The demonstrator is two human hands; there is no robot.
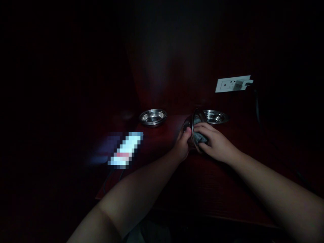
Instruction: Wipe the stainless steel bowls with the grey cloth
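Note:
My left hand (184,145) grips a shiny metal bowl (194,116) from its outer side, thumb near the rim. The bowl is tipped on its side, its opening turned to the right. Inside it, my right hand (214,140) presses a dark checked cloth (199,136) against the metal, fingers curled over the fabric. Part of the cloth is hidden behind those fingers. Just behind my right hand lies a shallow metal dish (216,117). A few shallow metal bowls, seemingly stacked, stand farther left, with the top bowl (153,116) facing up.
The dark red table (162,182) is dimly lit. A glowing, pixelated phone-like screen (126,150) lies at the left, a thin cable beside it. On the back wall is a white socket plate (231,84) with a plug, and a dark cable (257,108) hangs at right.

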